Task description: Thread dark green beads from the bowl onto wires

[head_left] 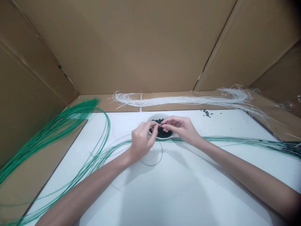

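Over a white bowl (175, 134) of small dark pieces (165, 133), both hands meet fingertip to fingertip. My left hand (143, 136) is closed in a pinch on a thin strand; a pale bit of it shows at the fingertips. A thin green loop (162, 157) hangs below that hand. My right hand (181, 126) pinches from the other side, thumb against forefinger. Something dark and tiny shows at its tips, too small to name. Long green strands (225, 139) run across the white board behind both forearms.
A thick bundle of green strands (54, 125) lies at the left, on cardboard. White strands (178, 100) stretch along the back. Several loose dark pieces (207, 113) are scattered right of the bowl. Cardboard walls (141, 47) enclose the white board (160, 194).
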{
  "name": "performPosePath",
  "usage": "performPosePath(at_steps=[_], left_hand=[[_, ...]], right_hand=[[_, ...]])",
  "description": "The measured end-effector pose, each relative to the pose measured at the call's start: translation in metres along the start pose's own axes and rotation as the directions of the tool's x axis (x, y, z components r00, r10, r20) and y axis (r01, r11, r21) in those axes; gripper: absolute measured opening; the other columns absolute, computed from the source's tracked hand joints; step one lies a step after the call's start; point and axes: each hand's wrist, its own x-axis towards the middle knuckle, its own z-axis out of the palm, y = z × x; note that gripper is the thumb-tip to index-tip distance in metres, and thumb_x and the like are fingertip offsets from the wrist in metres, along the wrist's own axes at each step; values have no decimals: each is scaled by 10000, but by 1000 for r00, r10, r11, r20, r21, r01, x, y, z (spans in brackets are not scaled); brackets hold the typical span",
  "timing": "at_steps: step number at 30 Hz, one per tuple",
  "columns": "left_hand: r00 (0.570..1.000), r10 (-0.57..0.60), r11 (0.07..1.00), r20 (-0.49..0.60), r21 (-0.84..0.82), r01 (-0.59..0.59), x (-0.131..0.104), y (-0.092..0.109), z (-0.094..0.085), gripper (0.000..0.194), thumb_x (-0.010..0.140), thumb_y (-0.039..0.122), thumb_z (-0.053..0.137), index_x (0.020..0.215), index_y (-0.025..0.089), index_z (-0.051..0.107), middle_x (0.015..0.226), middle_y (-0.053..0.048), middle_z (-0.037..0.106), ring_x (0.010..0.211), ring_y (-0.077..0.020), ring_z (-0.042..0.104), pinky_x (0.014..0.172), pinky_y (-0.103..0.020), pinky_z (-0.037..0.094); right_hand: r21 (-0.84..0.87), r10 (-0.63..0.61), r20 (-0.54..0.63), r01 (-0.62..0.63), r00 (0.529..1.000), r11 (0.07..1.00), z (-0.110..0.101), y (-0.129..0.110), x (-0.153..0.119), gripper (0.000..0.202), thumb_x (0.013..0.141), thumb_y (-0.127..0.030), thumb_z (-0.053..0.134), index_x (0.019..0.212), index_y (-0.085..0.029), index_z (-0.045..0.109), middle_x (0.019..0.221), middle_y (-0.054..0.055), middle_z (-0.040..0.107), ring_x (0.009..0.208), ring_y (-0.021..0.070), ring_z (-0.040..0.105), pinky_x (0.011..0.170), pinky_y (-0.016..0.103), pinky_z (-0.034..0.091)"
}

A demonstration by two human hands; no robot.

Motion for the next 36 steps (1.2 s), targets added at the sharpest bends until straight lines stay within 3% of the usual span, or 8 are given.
performPosePath(at_steps=[14,36], left_hand=[[999,16,1000,42,23,-17,-1,0,1,98,813,192,465,842,175,557,751,-16,632,683,-109,554,652,-218,426],[998,-33,999,57,14,32,-1,3,-1,95,814,198,460,829,175,551,749,-16,625,669,-112,544,648,-223,421]], right_hand=[[-45,-44,17,45,999,998,3,-2,-3,216,704,-340,597,801,-158,661,717,37,611,605,117,548,585,255,472],[32,-1,4,1,1000,999,5,-7,-6,209,696,-340,607,787,-154,635,730,34,614,581,109,538,583,258,479]])
